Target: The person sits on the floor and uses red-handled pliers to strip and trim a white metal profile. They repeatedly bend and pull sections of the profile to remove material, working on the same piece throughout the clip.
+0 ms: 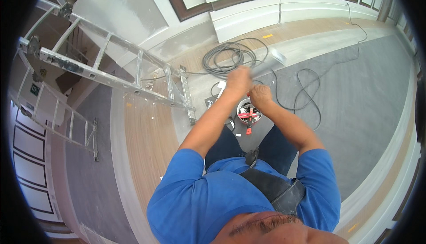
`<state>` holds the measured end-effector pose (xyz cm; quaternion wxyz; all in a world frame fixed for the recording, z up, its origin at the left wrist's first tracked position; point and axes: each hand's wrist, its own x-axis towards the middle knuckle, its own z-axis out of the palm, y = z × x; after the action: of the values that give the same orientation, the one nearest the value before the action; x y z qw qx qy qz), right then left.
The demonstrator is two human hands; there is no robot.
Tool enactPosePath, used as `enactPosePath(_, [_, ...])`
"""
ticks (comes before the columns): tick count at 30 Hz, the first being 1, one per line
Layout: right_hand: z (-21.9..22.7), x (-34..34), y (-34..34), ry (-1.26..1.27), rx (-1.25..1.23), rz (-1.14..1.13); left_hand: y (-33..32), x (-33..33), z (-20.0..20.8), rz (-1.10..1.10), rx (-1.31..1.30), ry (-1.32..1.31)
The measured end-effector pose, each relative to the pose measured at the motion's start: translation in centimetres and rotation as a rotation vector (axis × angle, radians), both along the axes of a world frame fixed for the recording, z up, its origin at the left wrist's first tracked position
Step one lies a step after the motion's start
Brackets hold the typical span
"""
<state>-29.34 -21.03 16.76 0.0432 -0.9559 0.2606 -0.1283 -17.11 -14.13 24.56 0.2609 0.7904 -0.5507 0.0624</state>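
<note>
My left hand (239,80) is closed and smeared by motion, raised above the floor. A blurred grey, flat-looking thing with a pale shiny end (278,57) shows just beyond it; it seems to extend from that fist, but its kind is unclear. Close by on the right, my right hand (261,95) is closed too, and a small red bit shows at its fingers. What it grips is mostly hidden. Below both hands stands a round white bucket (239,115) containing small dark and white pieces. A hammer (250,120) with a red and black handle lies across it.
Coiled black cable (225,59) lies ahead, and a loose cable (306,94) winds across the grey floor (355,97) to the right. An aluminium stepladder (111,79) stands on the left, with another ladder (57,115) behind. White panelled walls (248,19) border the far side.
</note>
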Motion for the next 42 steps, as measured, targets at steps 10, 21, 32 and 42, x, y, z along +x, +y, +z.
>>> enactPosePath(10, [-1.7,-2.3,1.0,-0.533,2.238,-0.06,-1.0,4.6,5.6,0.371,-0.787,1.106])
enactPosePath(21, [-1.7,-3.1,1.2,-0.223,1.697,-0.023,-0.7,0.4,2.5,-0.104,-0.132,0.135])
enactPosePath(32, [-1.6,-2.4,1.0,-0.027,0.974,-0.119,1.9,3.0,1.2,-0.048,-0.1,0.251])
enactPosePath(42, [-0.6,-3.7,1.9,-0.163,1.205,-0.014,0.6,7.2,2.9,0.303,-0.895,1.251])
